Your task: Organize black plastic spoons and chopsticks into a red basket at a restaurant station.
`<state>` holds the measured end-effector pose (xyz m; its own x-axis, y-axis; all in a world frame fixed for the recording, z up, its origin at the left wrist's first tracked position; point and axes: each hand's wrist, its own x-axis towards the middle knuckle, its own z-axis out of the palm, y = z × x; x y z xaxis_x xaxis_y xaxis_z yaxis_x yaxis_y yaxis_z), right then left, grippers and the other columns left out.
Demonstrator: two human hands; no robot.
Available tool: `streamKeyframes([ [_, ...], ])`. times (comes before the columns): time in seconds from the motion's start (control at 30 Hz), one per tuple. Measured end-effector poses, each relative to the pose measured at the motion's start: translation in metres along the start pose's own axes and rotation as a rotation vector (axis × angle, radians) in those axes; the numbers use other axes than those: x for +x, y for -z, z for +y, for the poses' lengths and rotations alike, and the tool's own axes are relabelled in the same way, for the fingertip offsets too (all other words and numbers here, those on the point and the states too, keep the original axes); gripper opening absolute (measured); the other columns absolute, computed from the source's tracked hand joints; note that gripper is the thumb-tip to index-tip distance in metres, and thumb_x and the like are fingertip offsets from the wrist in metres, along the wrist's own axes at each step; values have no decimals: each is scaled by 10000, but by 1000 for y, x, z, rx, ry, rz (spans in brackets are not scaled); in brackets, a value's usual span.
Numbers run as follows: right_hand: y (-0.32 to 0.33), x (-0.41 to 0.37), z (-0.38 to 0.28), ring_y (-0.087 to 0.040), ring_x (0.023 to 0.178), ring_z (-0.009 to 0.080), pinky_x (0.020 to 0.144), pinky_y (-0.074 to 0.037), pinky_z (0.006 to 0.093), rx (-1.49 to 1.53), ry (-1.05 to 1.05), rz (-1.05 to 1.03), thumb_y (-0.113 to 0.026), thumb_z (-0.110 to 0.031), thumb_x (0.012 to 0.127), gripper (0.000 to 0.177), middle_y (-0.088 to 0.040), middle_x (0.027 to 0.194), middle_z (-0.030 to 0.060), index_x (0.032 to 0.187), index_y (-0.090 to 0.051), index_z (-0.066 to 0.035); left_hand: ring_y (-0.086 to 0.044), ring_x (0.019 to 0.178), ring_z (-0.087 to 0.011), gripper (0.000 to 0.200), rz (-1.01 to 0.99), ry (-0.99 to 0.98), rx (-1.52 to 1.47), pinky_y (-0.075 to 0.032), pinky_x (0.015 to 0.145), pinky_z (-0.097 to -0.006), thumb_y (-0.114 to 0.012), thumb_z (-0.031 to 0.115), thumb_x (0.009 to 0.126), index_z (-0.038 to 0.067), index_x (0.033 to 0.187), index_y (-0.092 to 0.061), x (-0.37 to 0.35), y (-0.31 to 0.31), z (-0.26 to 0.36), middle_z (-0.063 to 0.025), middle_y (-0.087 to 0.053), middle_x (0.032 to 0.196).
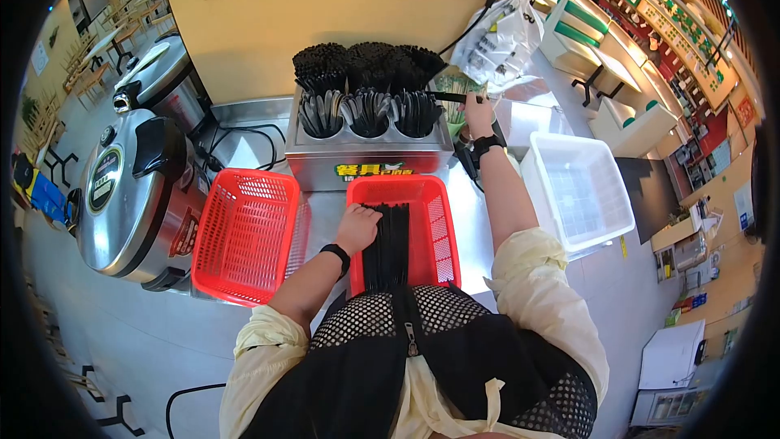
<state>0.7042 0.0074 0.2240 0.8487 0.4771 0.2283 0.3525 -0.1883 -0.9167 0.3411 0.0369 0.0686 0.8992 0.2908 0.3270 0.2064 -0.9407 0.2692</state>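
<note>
A bundle of black chopsticks [392, 240] lies lengthwise in a red basket [443, 232] right in front of me. My left hand [357, 229] is at the bundle's left side, fingers curled over its upper end. Farther forward, my right hand [479, 115] is closed around a few dark chopsticks [448, 97] pointing left, beside the steel utensil holder [370, 158]. Black chopsticks [370, 65] fill the holder's back row. Spoons [366, 110] with dark handles stand in its round front cups.
An unfilled red basket [248, 232] sits to the left, beside a large steel cooker [134, 187]. At right is a white plastic bin [578, 191]. Behind my right hand lies a clear plastic bag [504, 41]. Black cables [244, 142] loop left of the holder.
</note>
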Motion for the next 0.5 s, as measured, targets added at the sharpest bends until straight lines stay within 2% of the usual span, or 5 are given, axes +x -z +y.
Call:
streamKeyframes([
  [0.07,5,-13,-2,-572,558,200,580,-439,331,19,34,98,-480,-301,851,416,-606,571,113,680,-633,46,-605,905,-221,263,-6,-2,7,-381,915,-368,-553,124,760,98,1001,-655,0,-1,0,-71,-661,932],
  [0.23,13,-18,2,-607,546,269,578,-468,370,23,5,152,-488,-308,843,435,-621,593,158,680,-620,73,-610,903,-217,255,-29,-5,24,-384,909,-365,-552,125,760,103,989,-663,0,-2,0,-70,-668,930],
  [0.4,19,-21,14,-600,532,265,557,-469,360,-4,42,118,-492,-307,842,433,-616,579,156,668,-626,67,-617,887,-215,240,-24,0,39,-381,919,-358,-545,125,762,108,964,-673,0,-1,1,-65,-674,910],
  [0.5,18,-26,12,-587,506,247,528,-465,350,20,-54,135,-488,-321,845,448,-623,581,143,662,-633,61,-617,889,-211,237,-36,5,49,-381,919,-358,-543,128,761,106,957,-675,1,1,2,-64,-674,910],
])
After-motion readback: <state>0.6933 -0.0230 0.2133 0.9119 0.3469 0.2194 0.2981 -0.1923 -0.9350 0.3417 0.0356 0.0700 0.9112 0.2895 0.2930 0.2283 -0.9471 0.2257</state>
